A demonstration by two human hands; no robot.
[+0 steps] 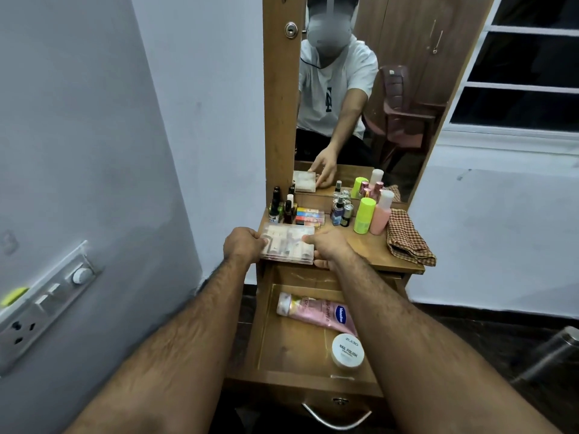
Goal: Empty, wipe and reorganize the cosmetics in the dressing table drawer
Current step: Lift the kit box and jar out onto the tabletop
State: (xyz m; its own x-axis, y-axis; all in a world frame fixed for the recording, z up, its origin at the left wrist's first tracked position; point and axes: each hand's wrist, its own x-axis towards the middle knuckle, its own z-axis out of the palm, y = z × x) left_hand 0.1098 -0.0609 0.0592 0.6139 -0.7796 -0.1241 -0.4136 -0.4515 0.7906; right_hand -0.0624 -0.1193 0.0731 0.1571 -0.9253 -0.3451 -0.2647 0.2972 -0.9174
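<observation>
Wooden dressing table (369, 245), blue-white walls (109, 120)

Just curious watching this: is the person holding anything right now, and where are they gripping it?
Yes: both hands hold the clear plastic cosmetics box at the tabletop's front edge. The left hand grips its left end, the right hand its right end.

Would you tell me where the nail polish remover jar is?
In the head view, the nail polish remover jar lies in the open drawer, right front, beside the pink lotion tube.
</observation>
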